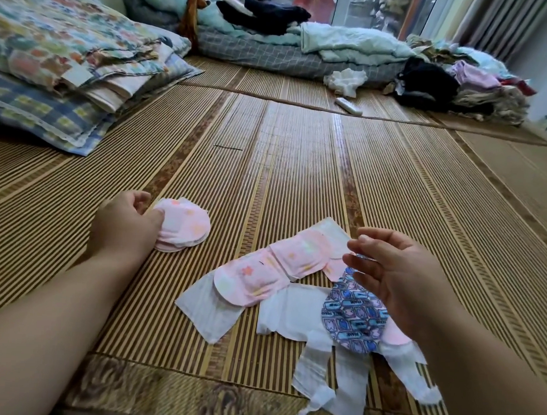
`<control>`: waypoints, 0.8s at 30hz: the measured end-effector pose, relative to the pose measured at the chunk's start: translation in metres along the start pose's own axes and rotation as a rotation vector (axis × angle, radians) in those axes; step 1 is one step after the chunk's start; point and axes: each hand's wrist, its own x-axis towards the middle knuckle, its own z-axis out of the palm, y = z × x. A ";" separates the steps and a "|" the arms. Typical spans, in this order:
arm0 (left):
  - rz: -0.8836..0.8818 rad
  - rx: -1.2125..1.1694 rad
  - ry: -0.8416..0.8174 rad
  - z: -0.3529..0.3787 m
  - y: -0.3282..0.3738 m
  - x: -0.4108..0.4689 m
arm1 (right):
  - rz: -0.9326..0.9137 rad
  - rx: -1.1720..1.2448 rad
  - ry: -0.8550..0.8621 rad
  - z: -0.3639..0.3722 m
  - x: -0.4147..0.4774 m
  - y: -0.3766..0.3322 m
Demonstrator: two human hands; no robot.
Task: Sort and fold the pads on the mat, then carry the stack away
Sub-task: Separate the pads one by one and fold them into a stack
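On the far left, folded quilts (63,41) sit stacked on a checked pillow, clear of my work. Nearer me, my left hand (124,222) rests on the woven mat (299,164), its fingers (154,216) curled and pressing the near edge of the stack (183,230), a small pile of folded pink pads. I judge I am steadying this pile while reaching for the next piece.

To the right of the stack, a row of pink pads (276,267) lies open and overlapping, with white backing strips (208,308) sticking out beneath them. Further right, one blue pad (352,317) with a printed pattern lies on more white strips. My right hand (394,275) hovers above it, fingers (362,263) loosely spread and holding nothing.

To do this step well, I should keep the left hand light on the stack so it does not slide or fan out. The right hand should take one pad at a time from the row, fold it to match the pile's rounded shape, and lay it squarely on top. The blue one looks a different kind, so I would set it apart.

The blue pad carries small repeated lettering, too blurred to read. No other writing or brand shows.
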 end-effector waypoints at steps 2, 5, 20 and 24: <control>0.096 -0.004 0.036 -0.004 0.009 -0.010 | -0.025 -0.017 0.015 -0.004 -0.004 -0.002; 0.382 -0.032 -0.155 -0.006 0.031 -0.038 | -0.097 -0.127 0.055 -0.008 -0.009 -0.003; 0.792 0.281 -0.689 -0.002 0.055 -0.084 | -0.589 -1.216 -0.222 0.046 -0.001 0.051; 0.811 0.293 -0.643 -0.006 0.049 -0.081 | -0.596 -1.294 -0.224 0.051 0.006 0.053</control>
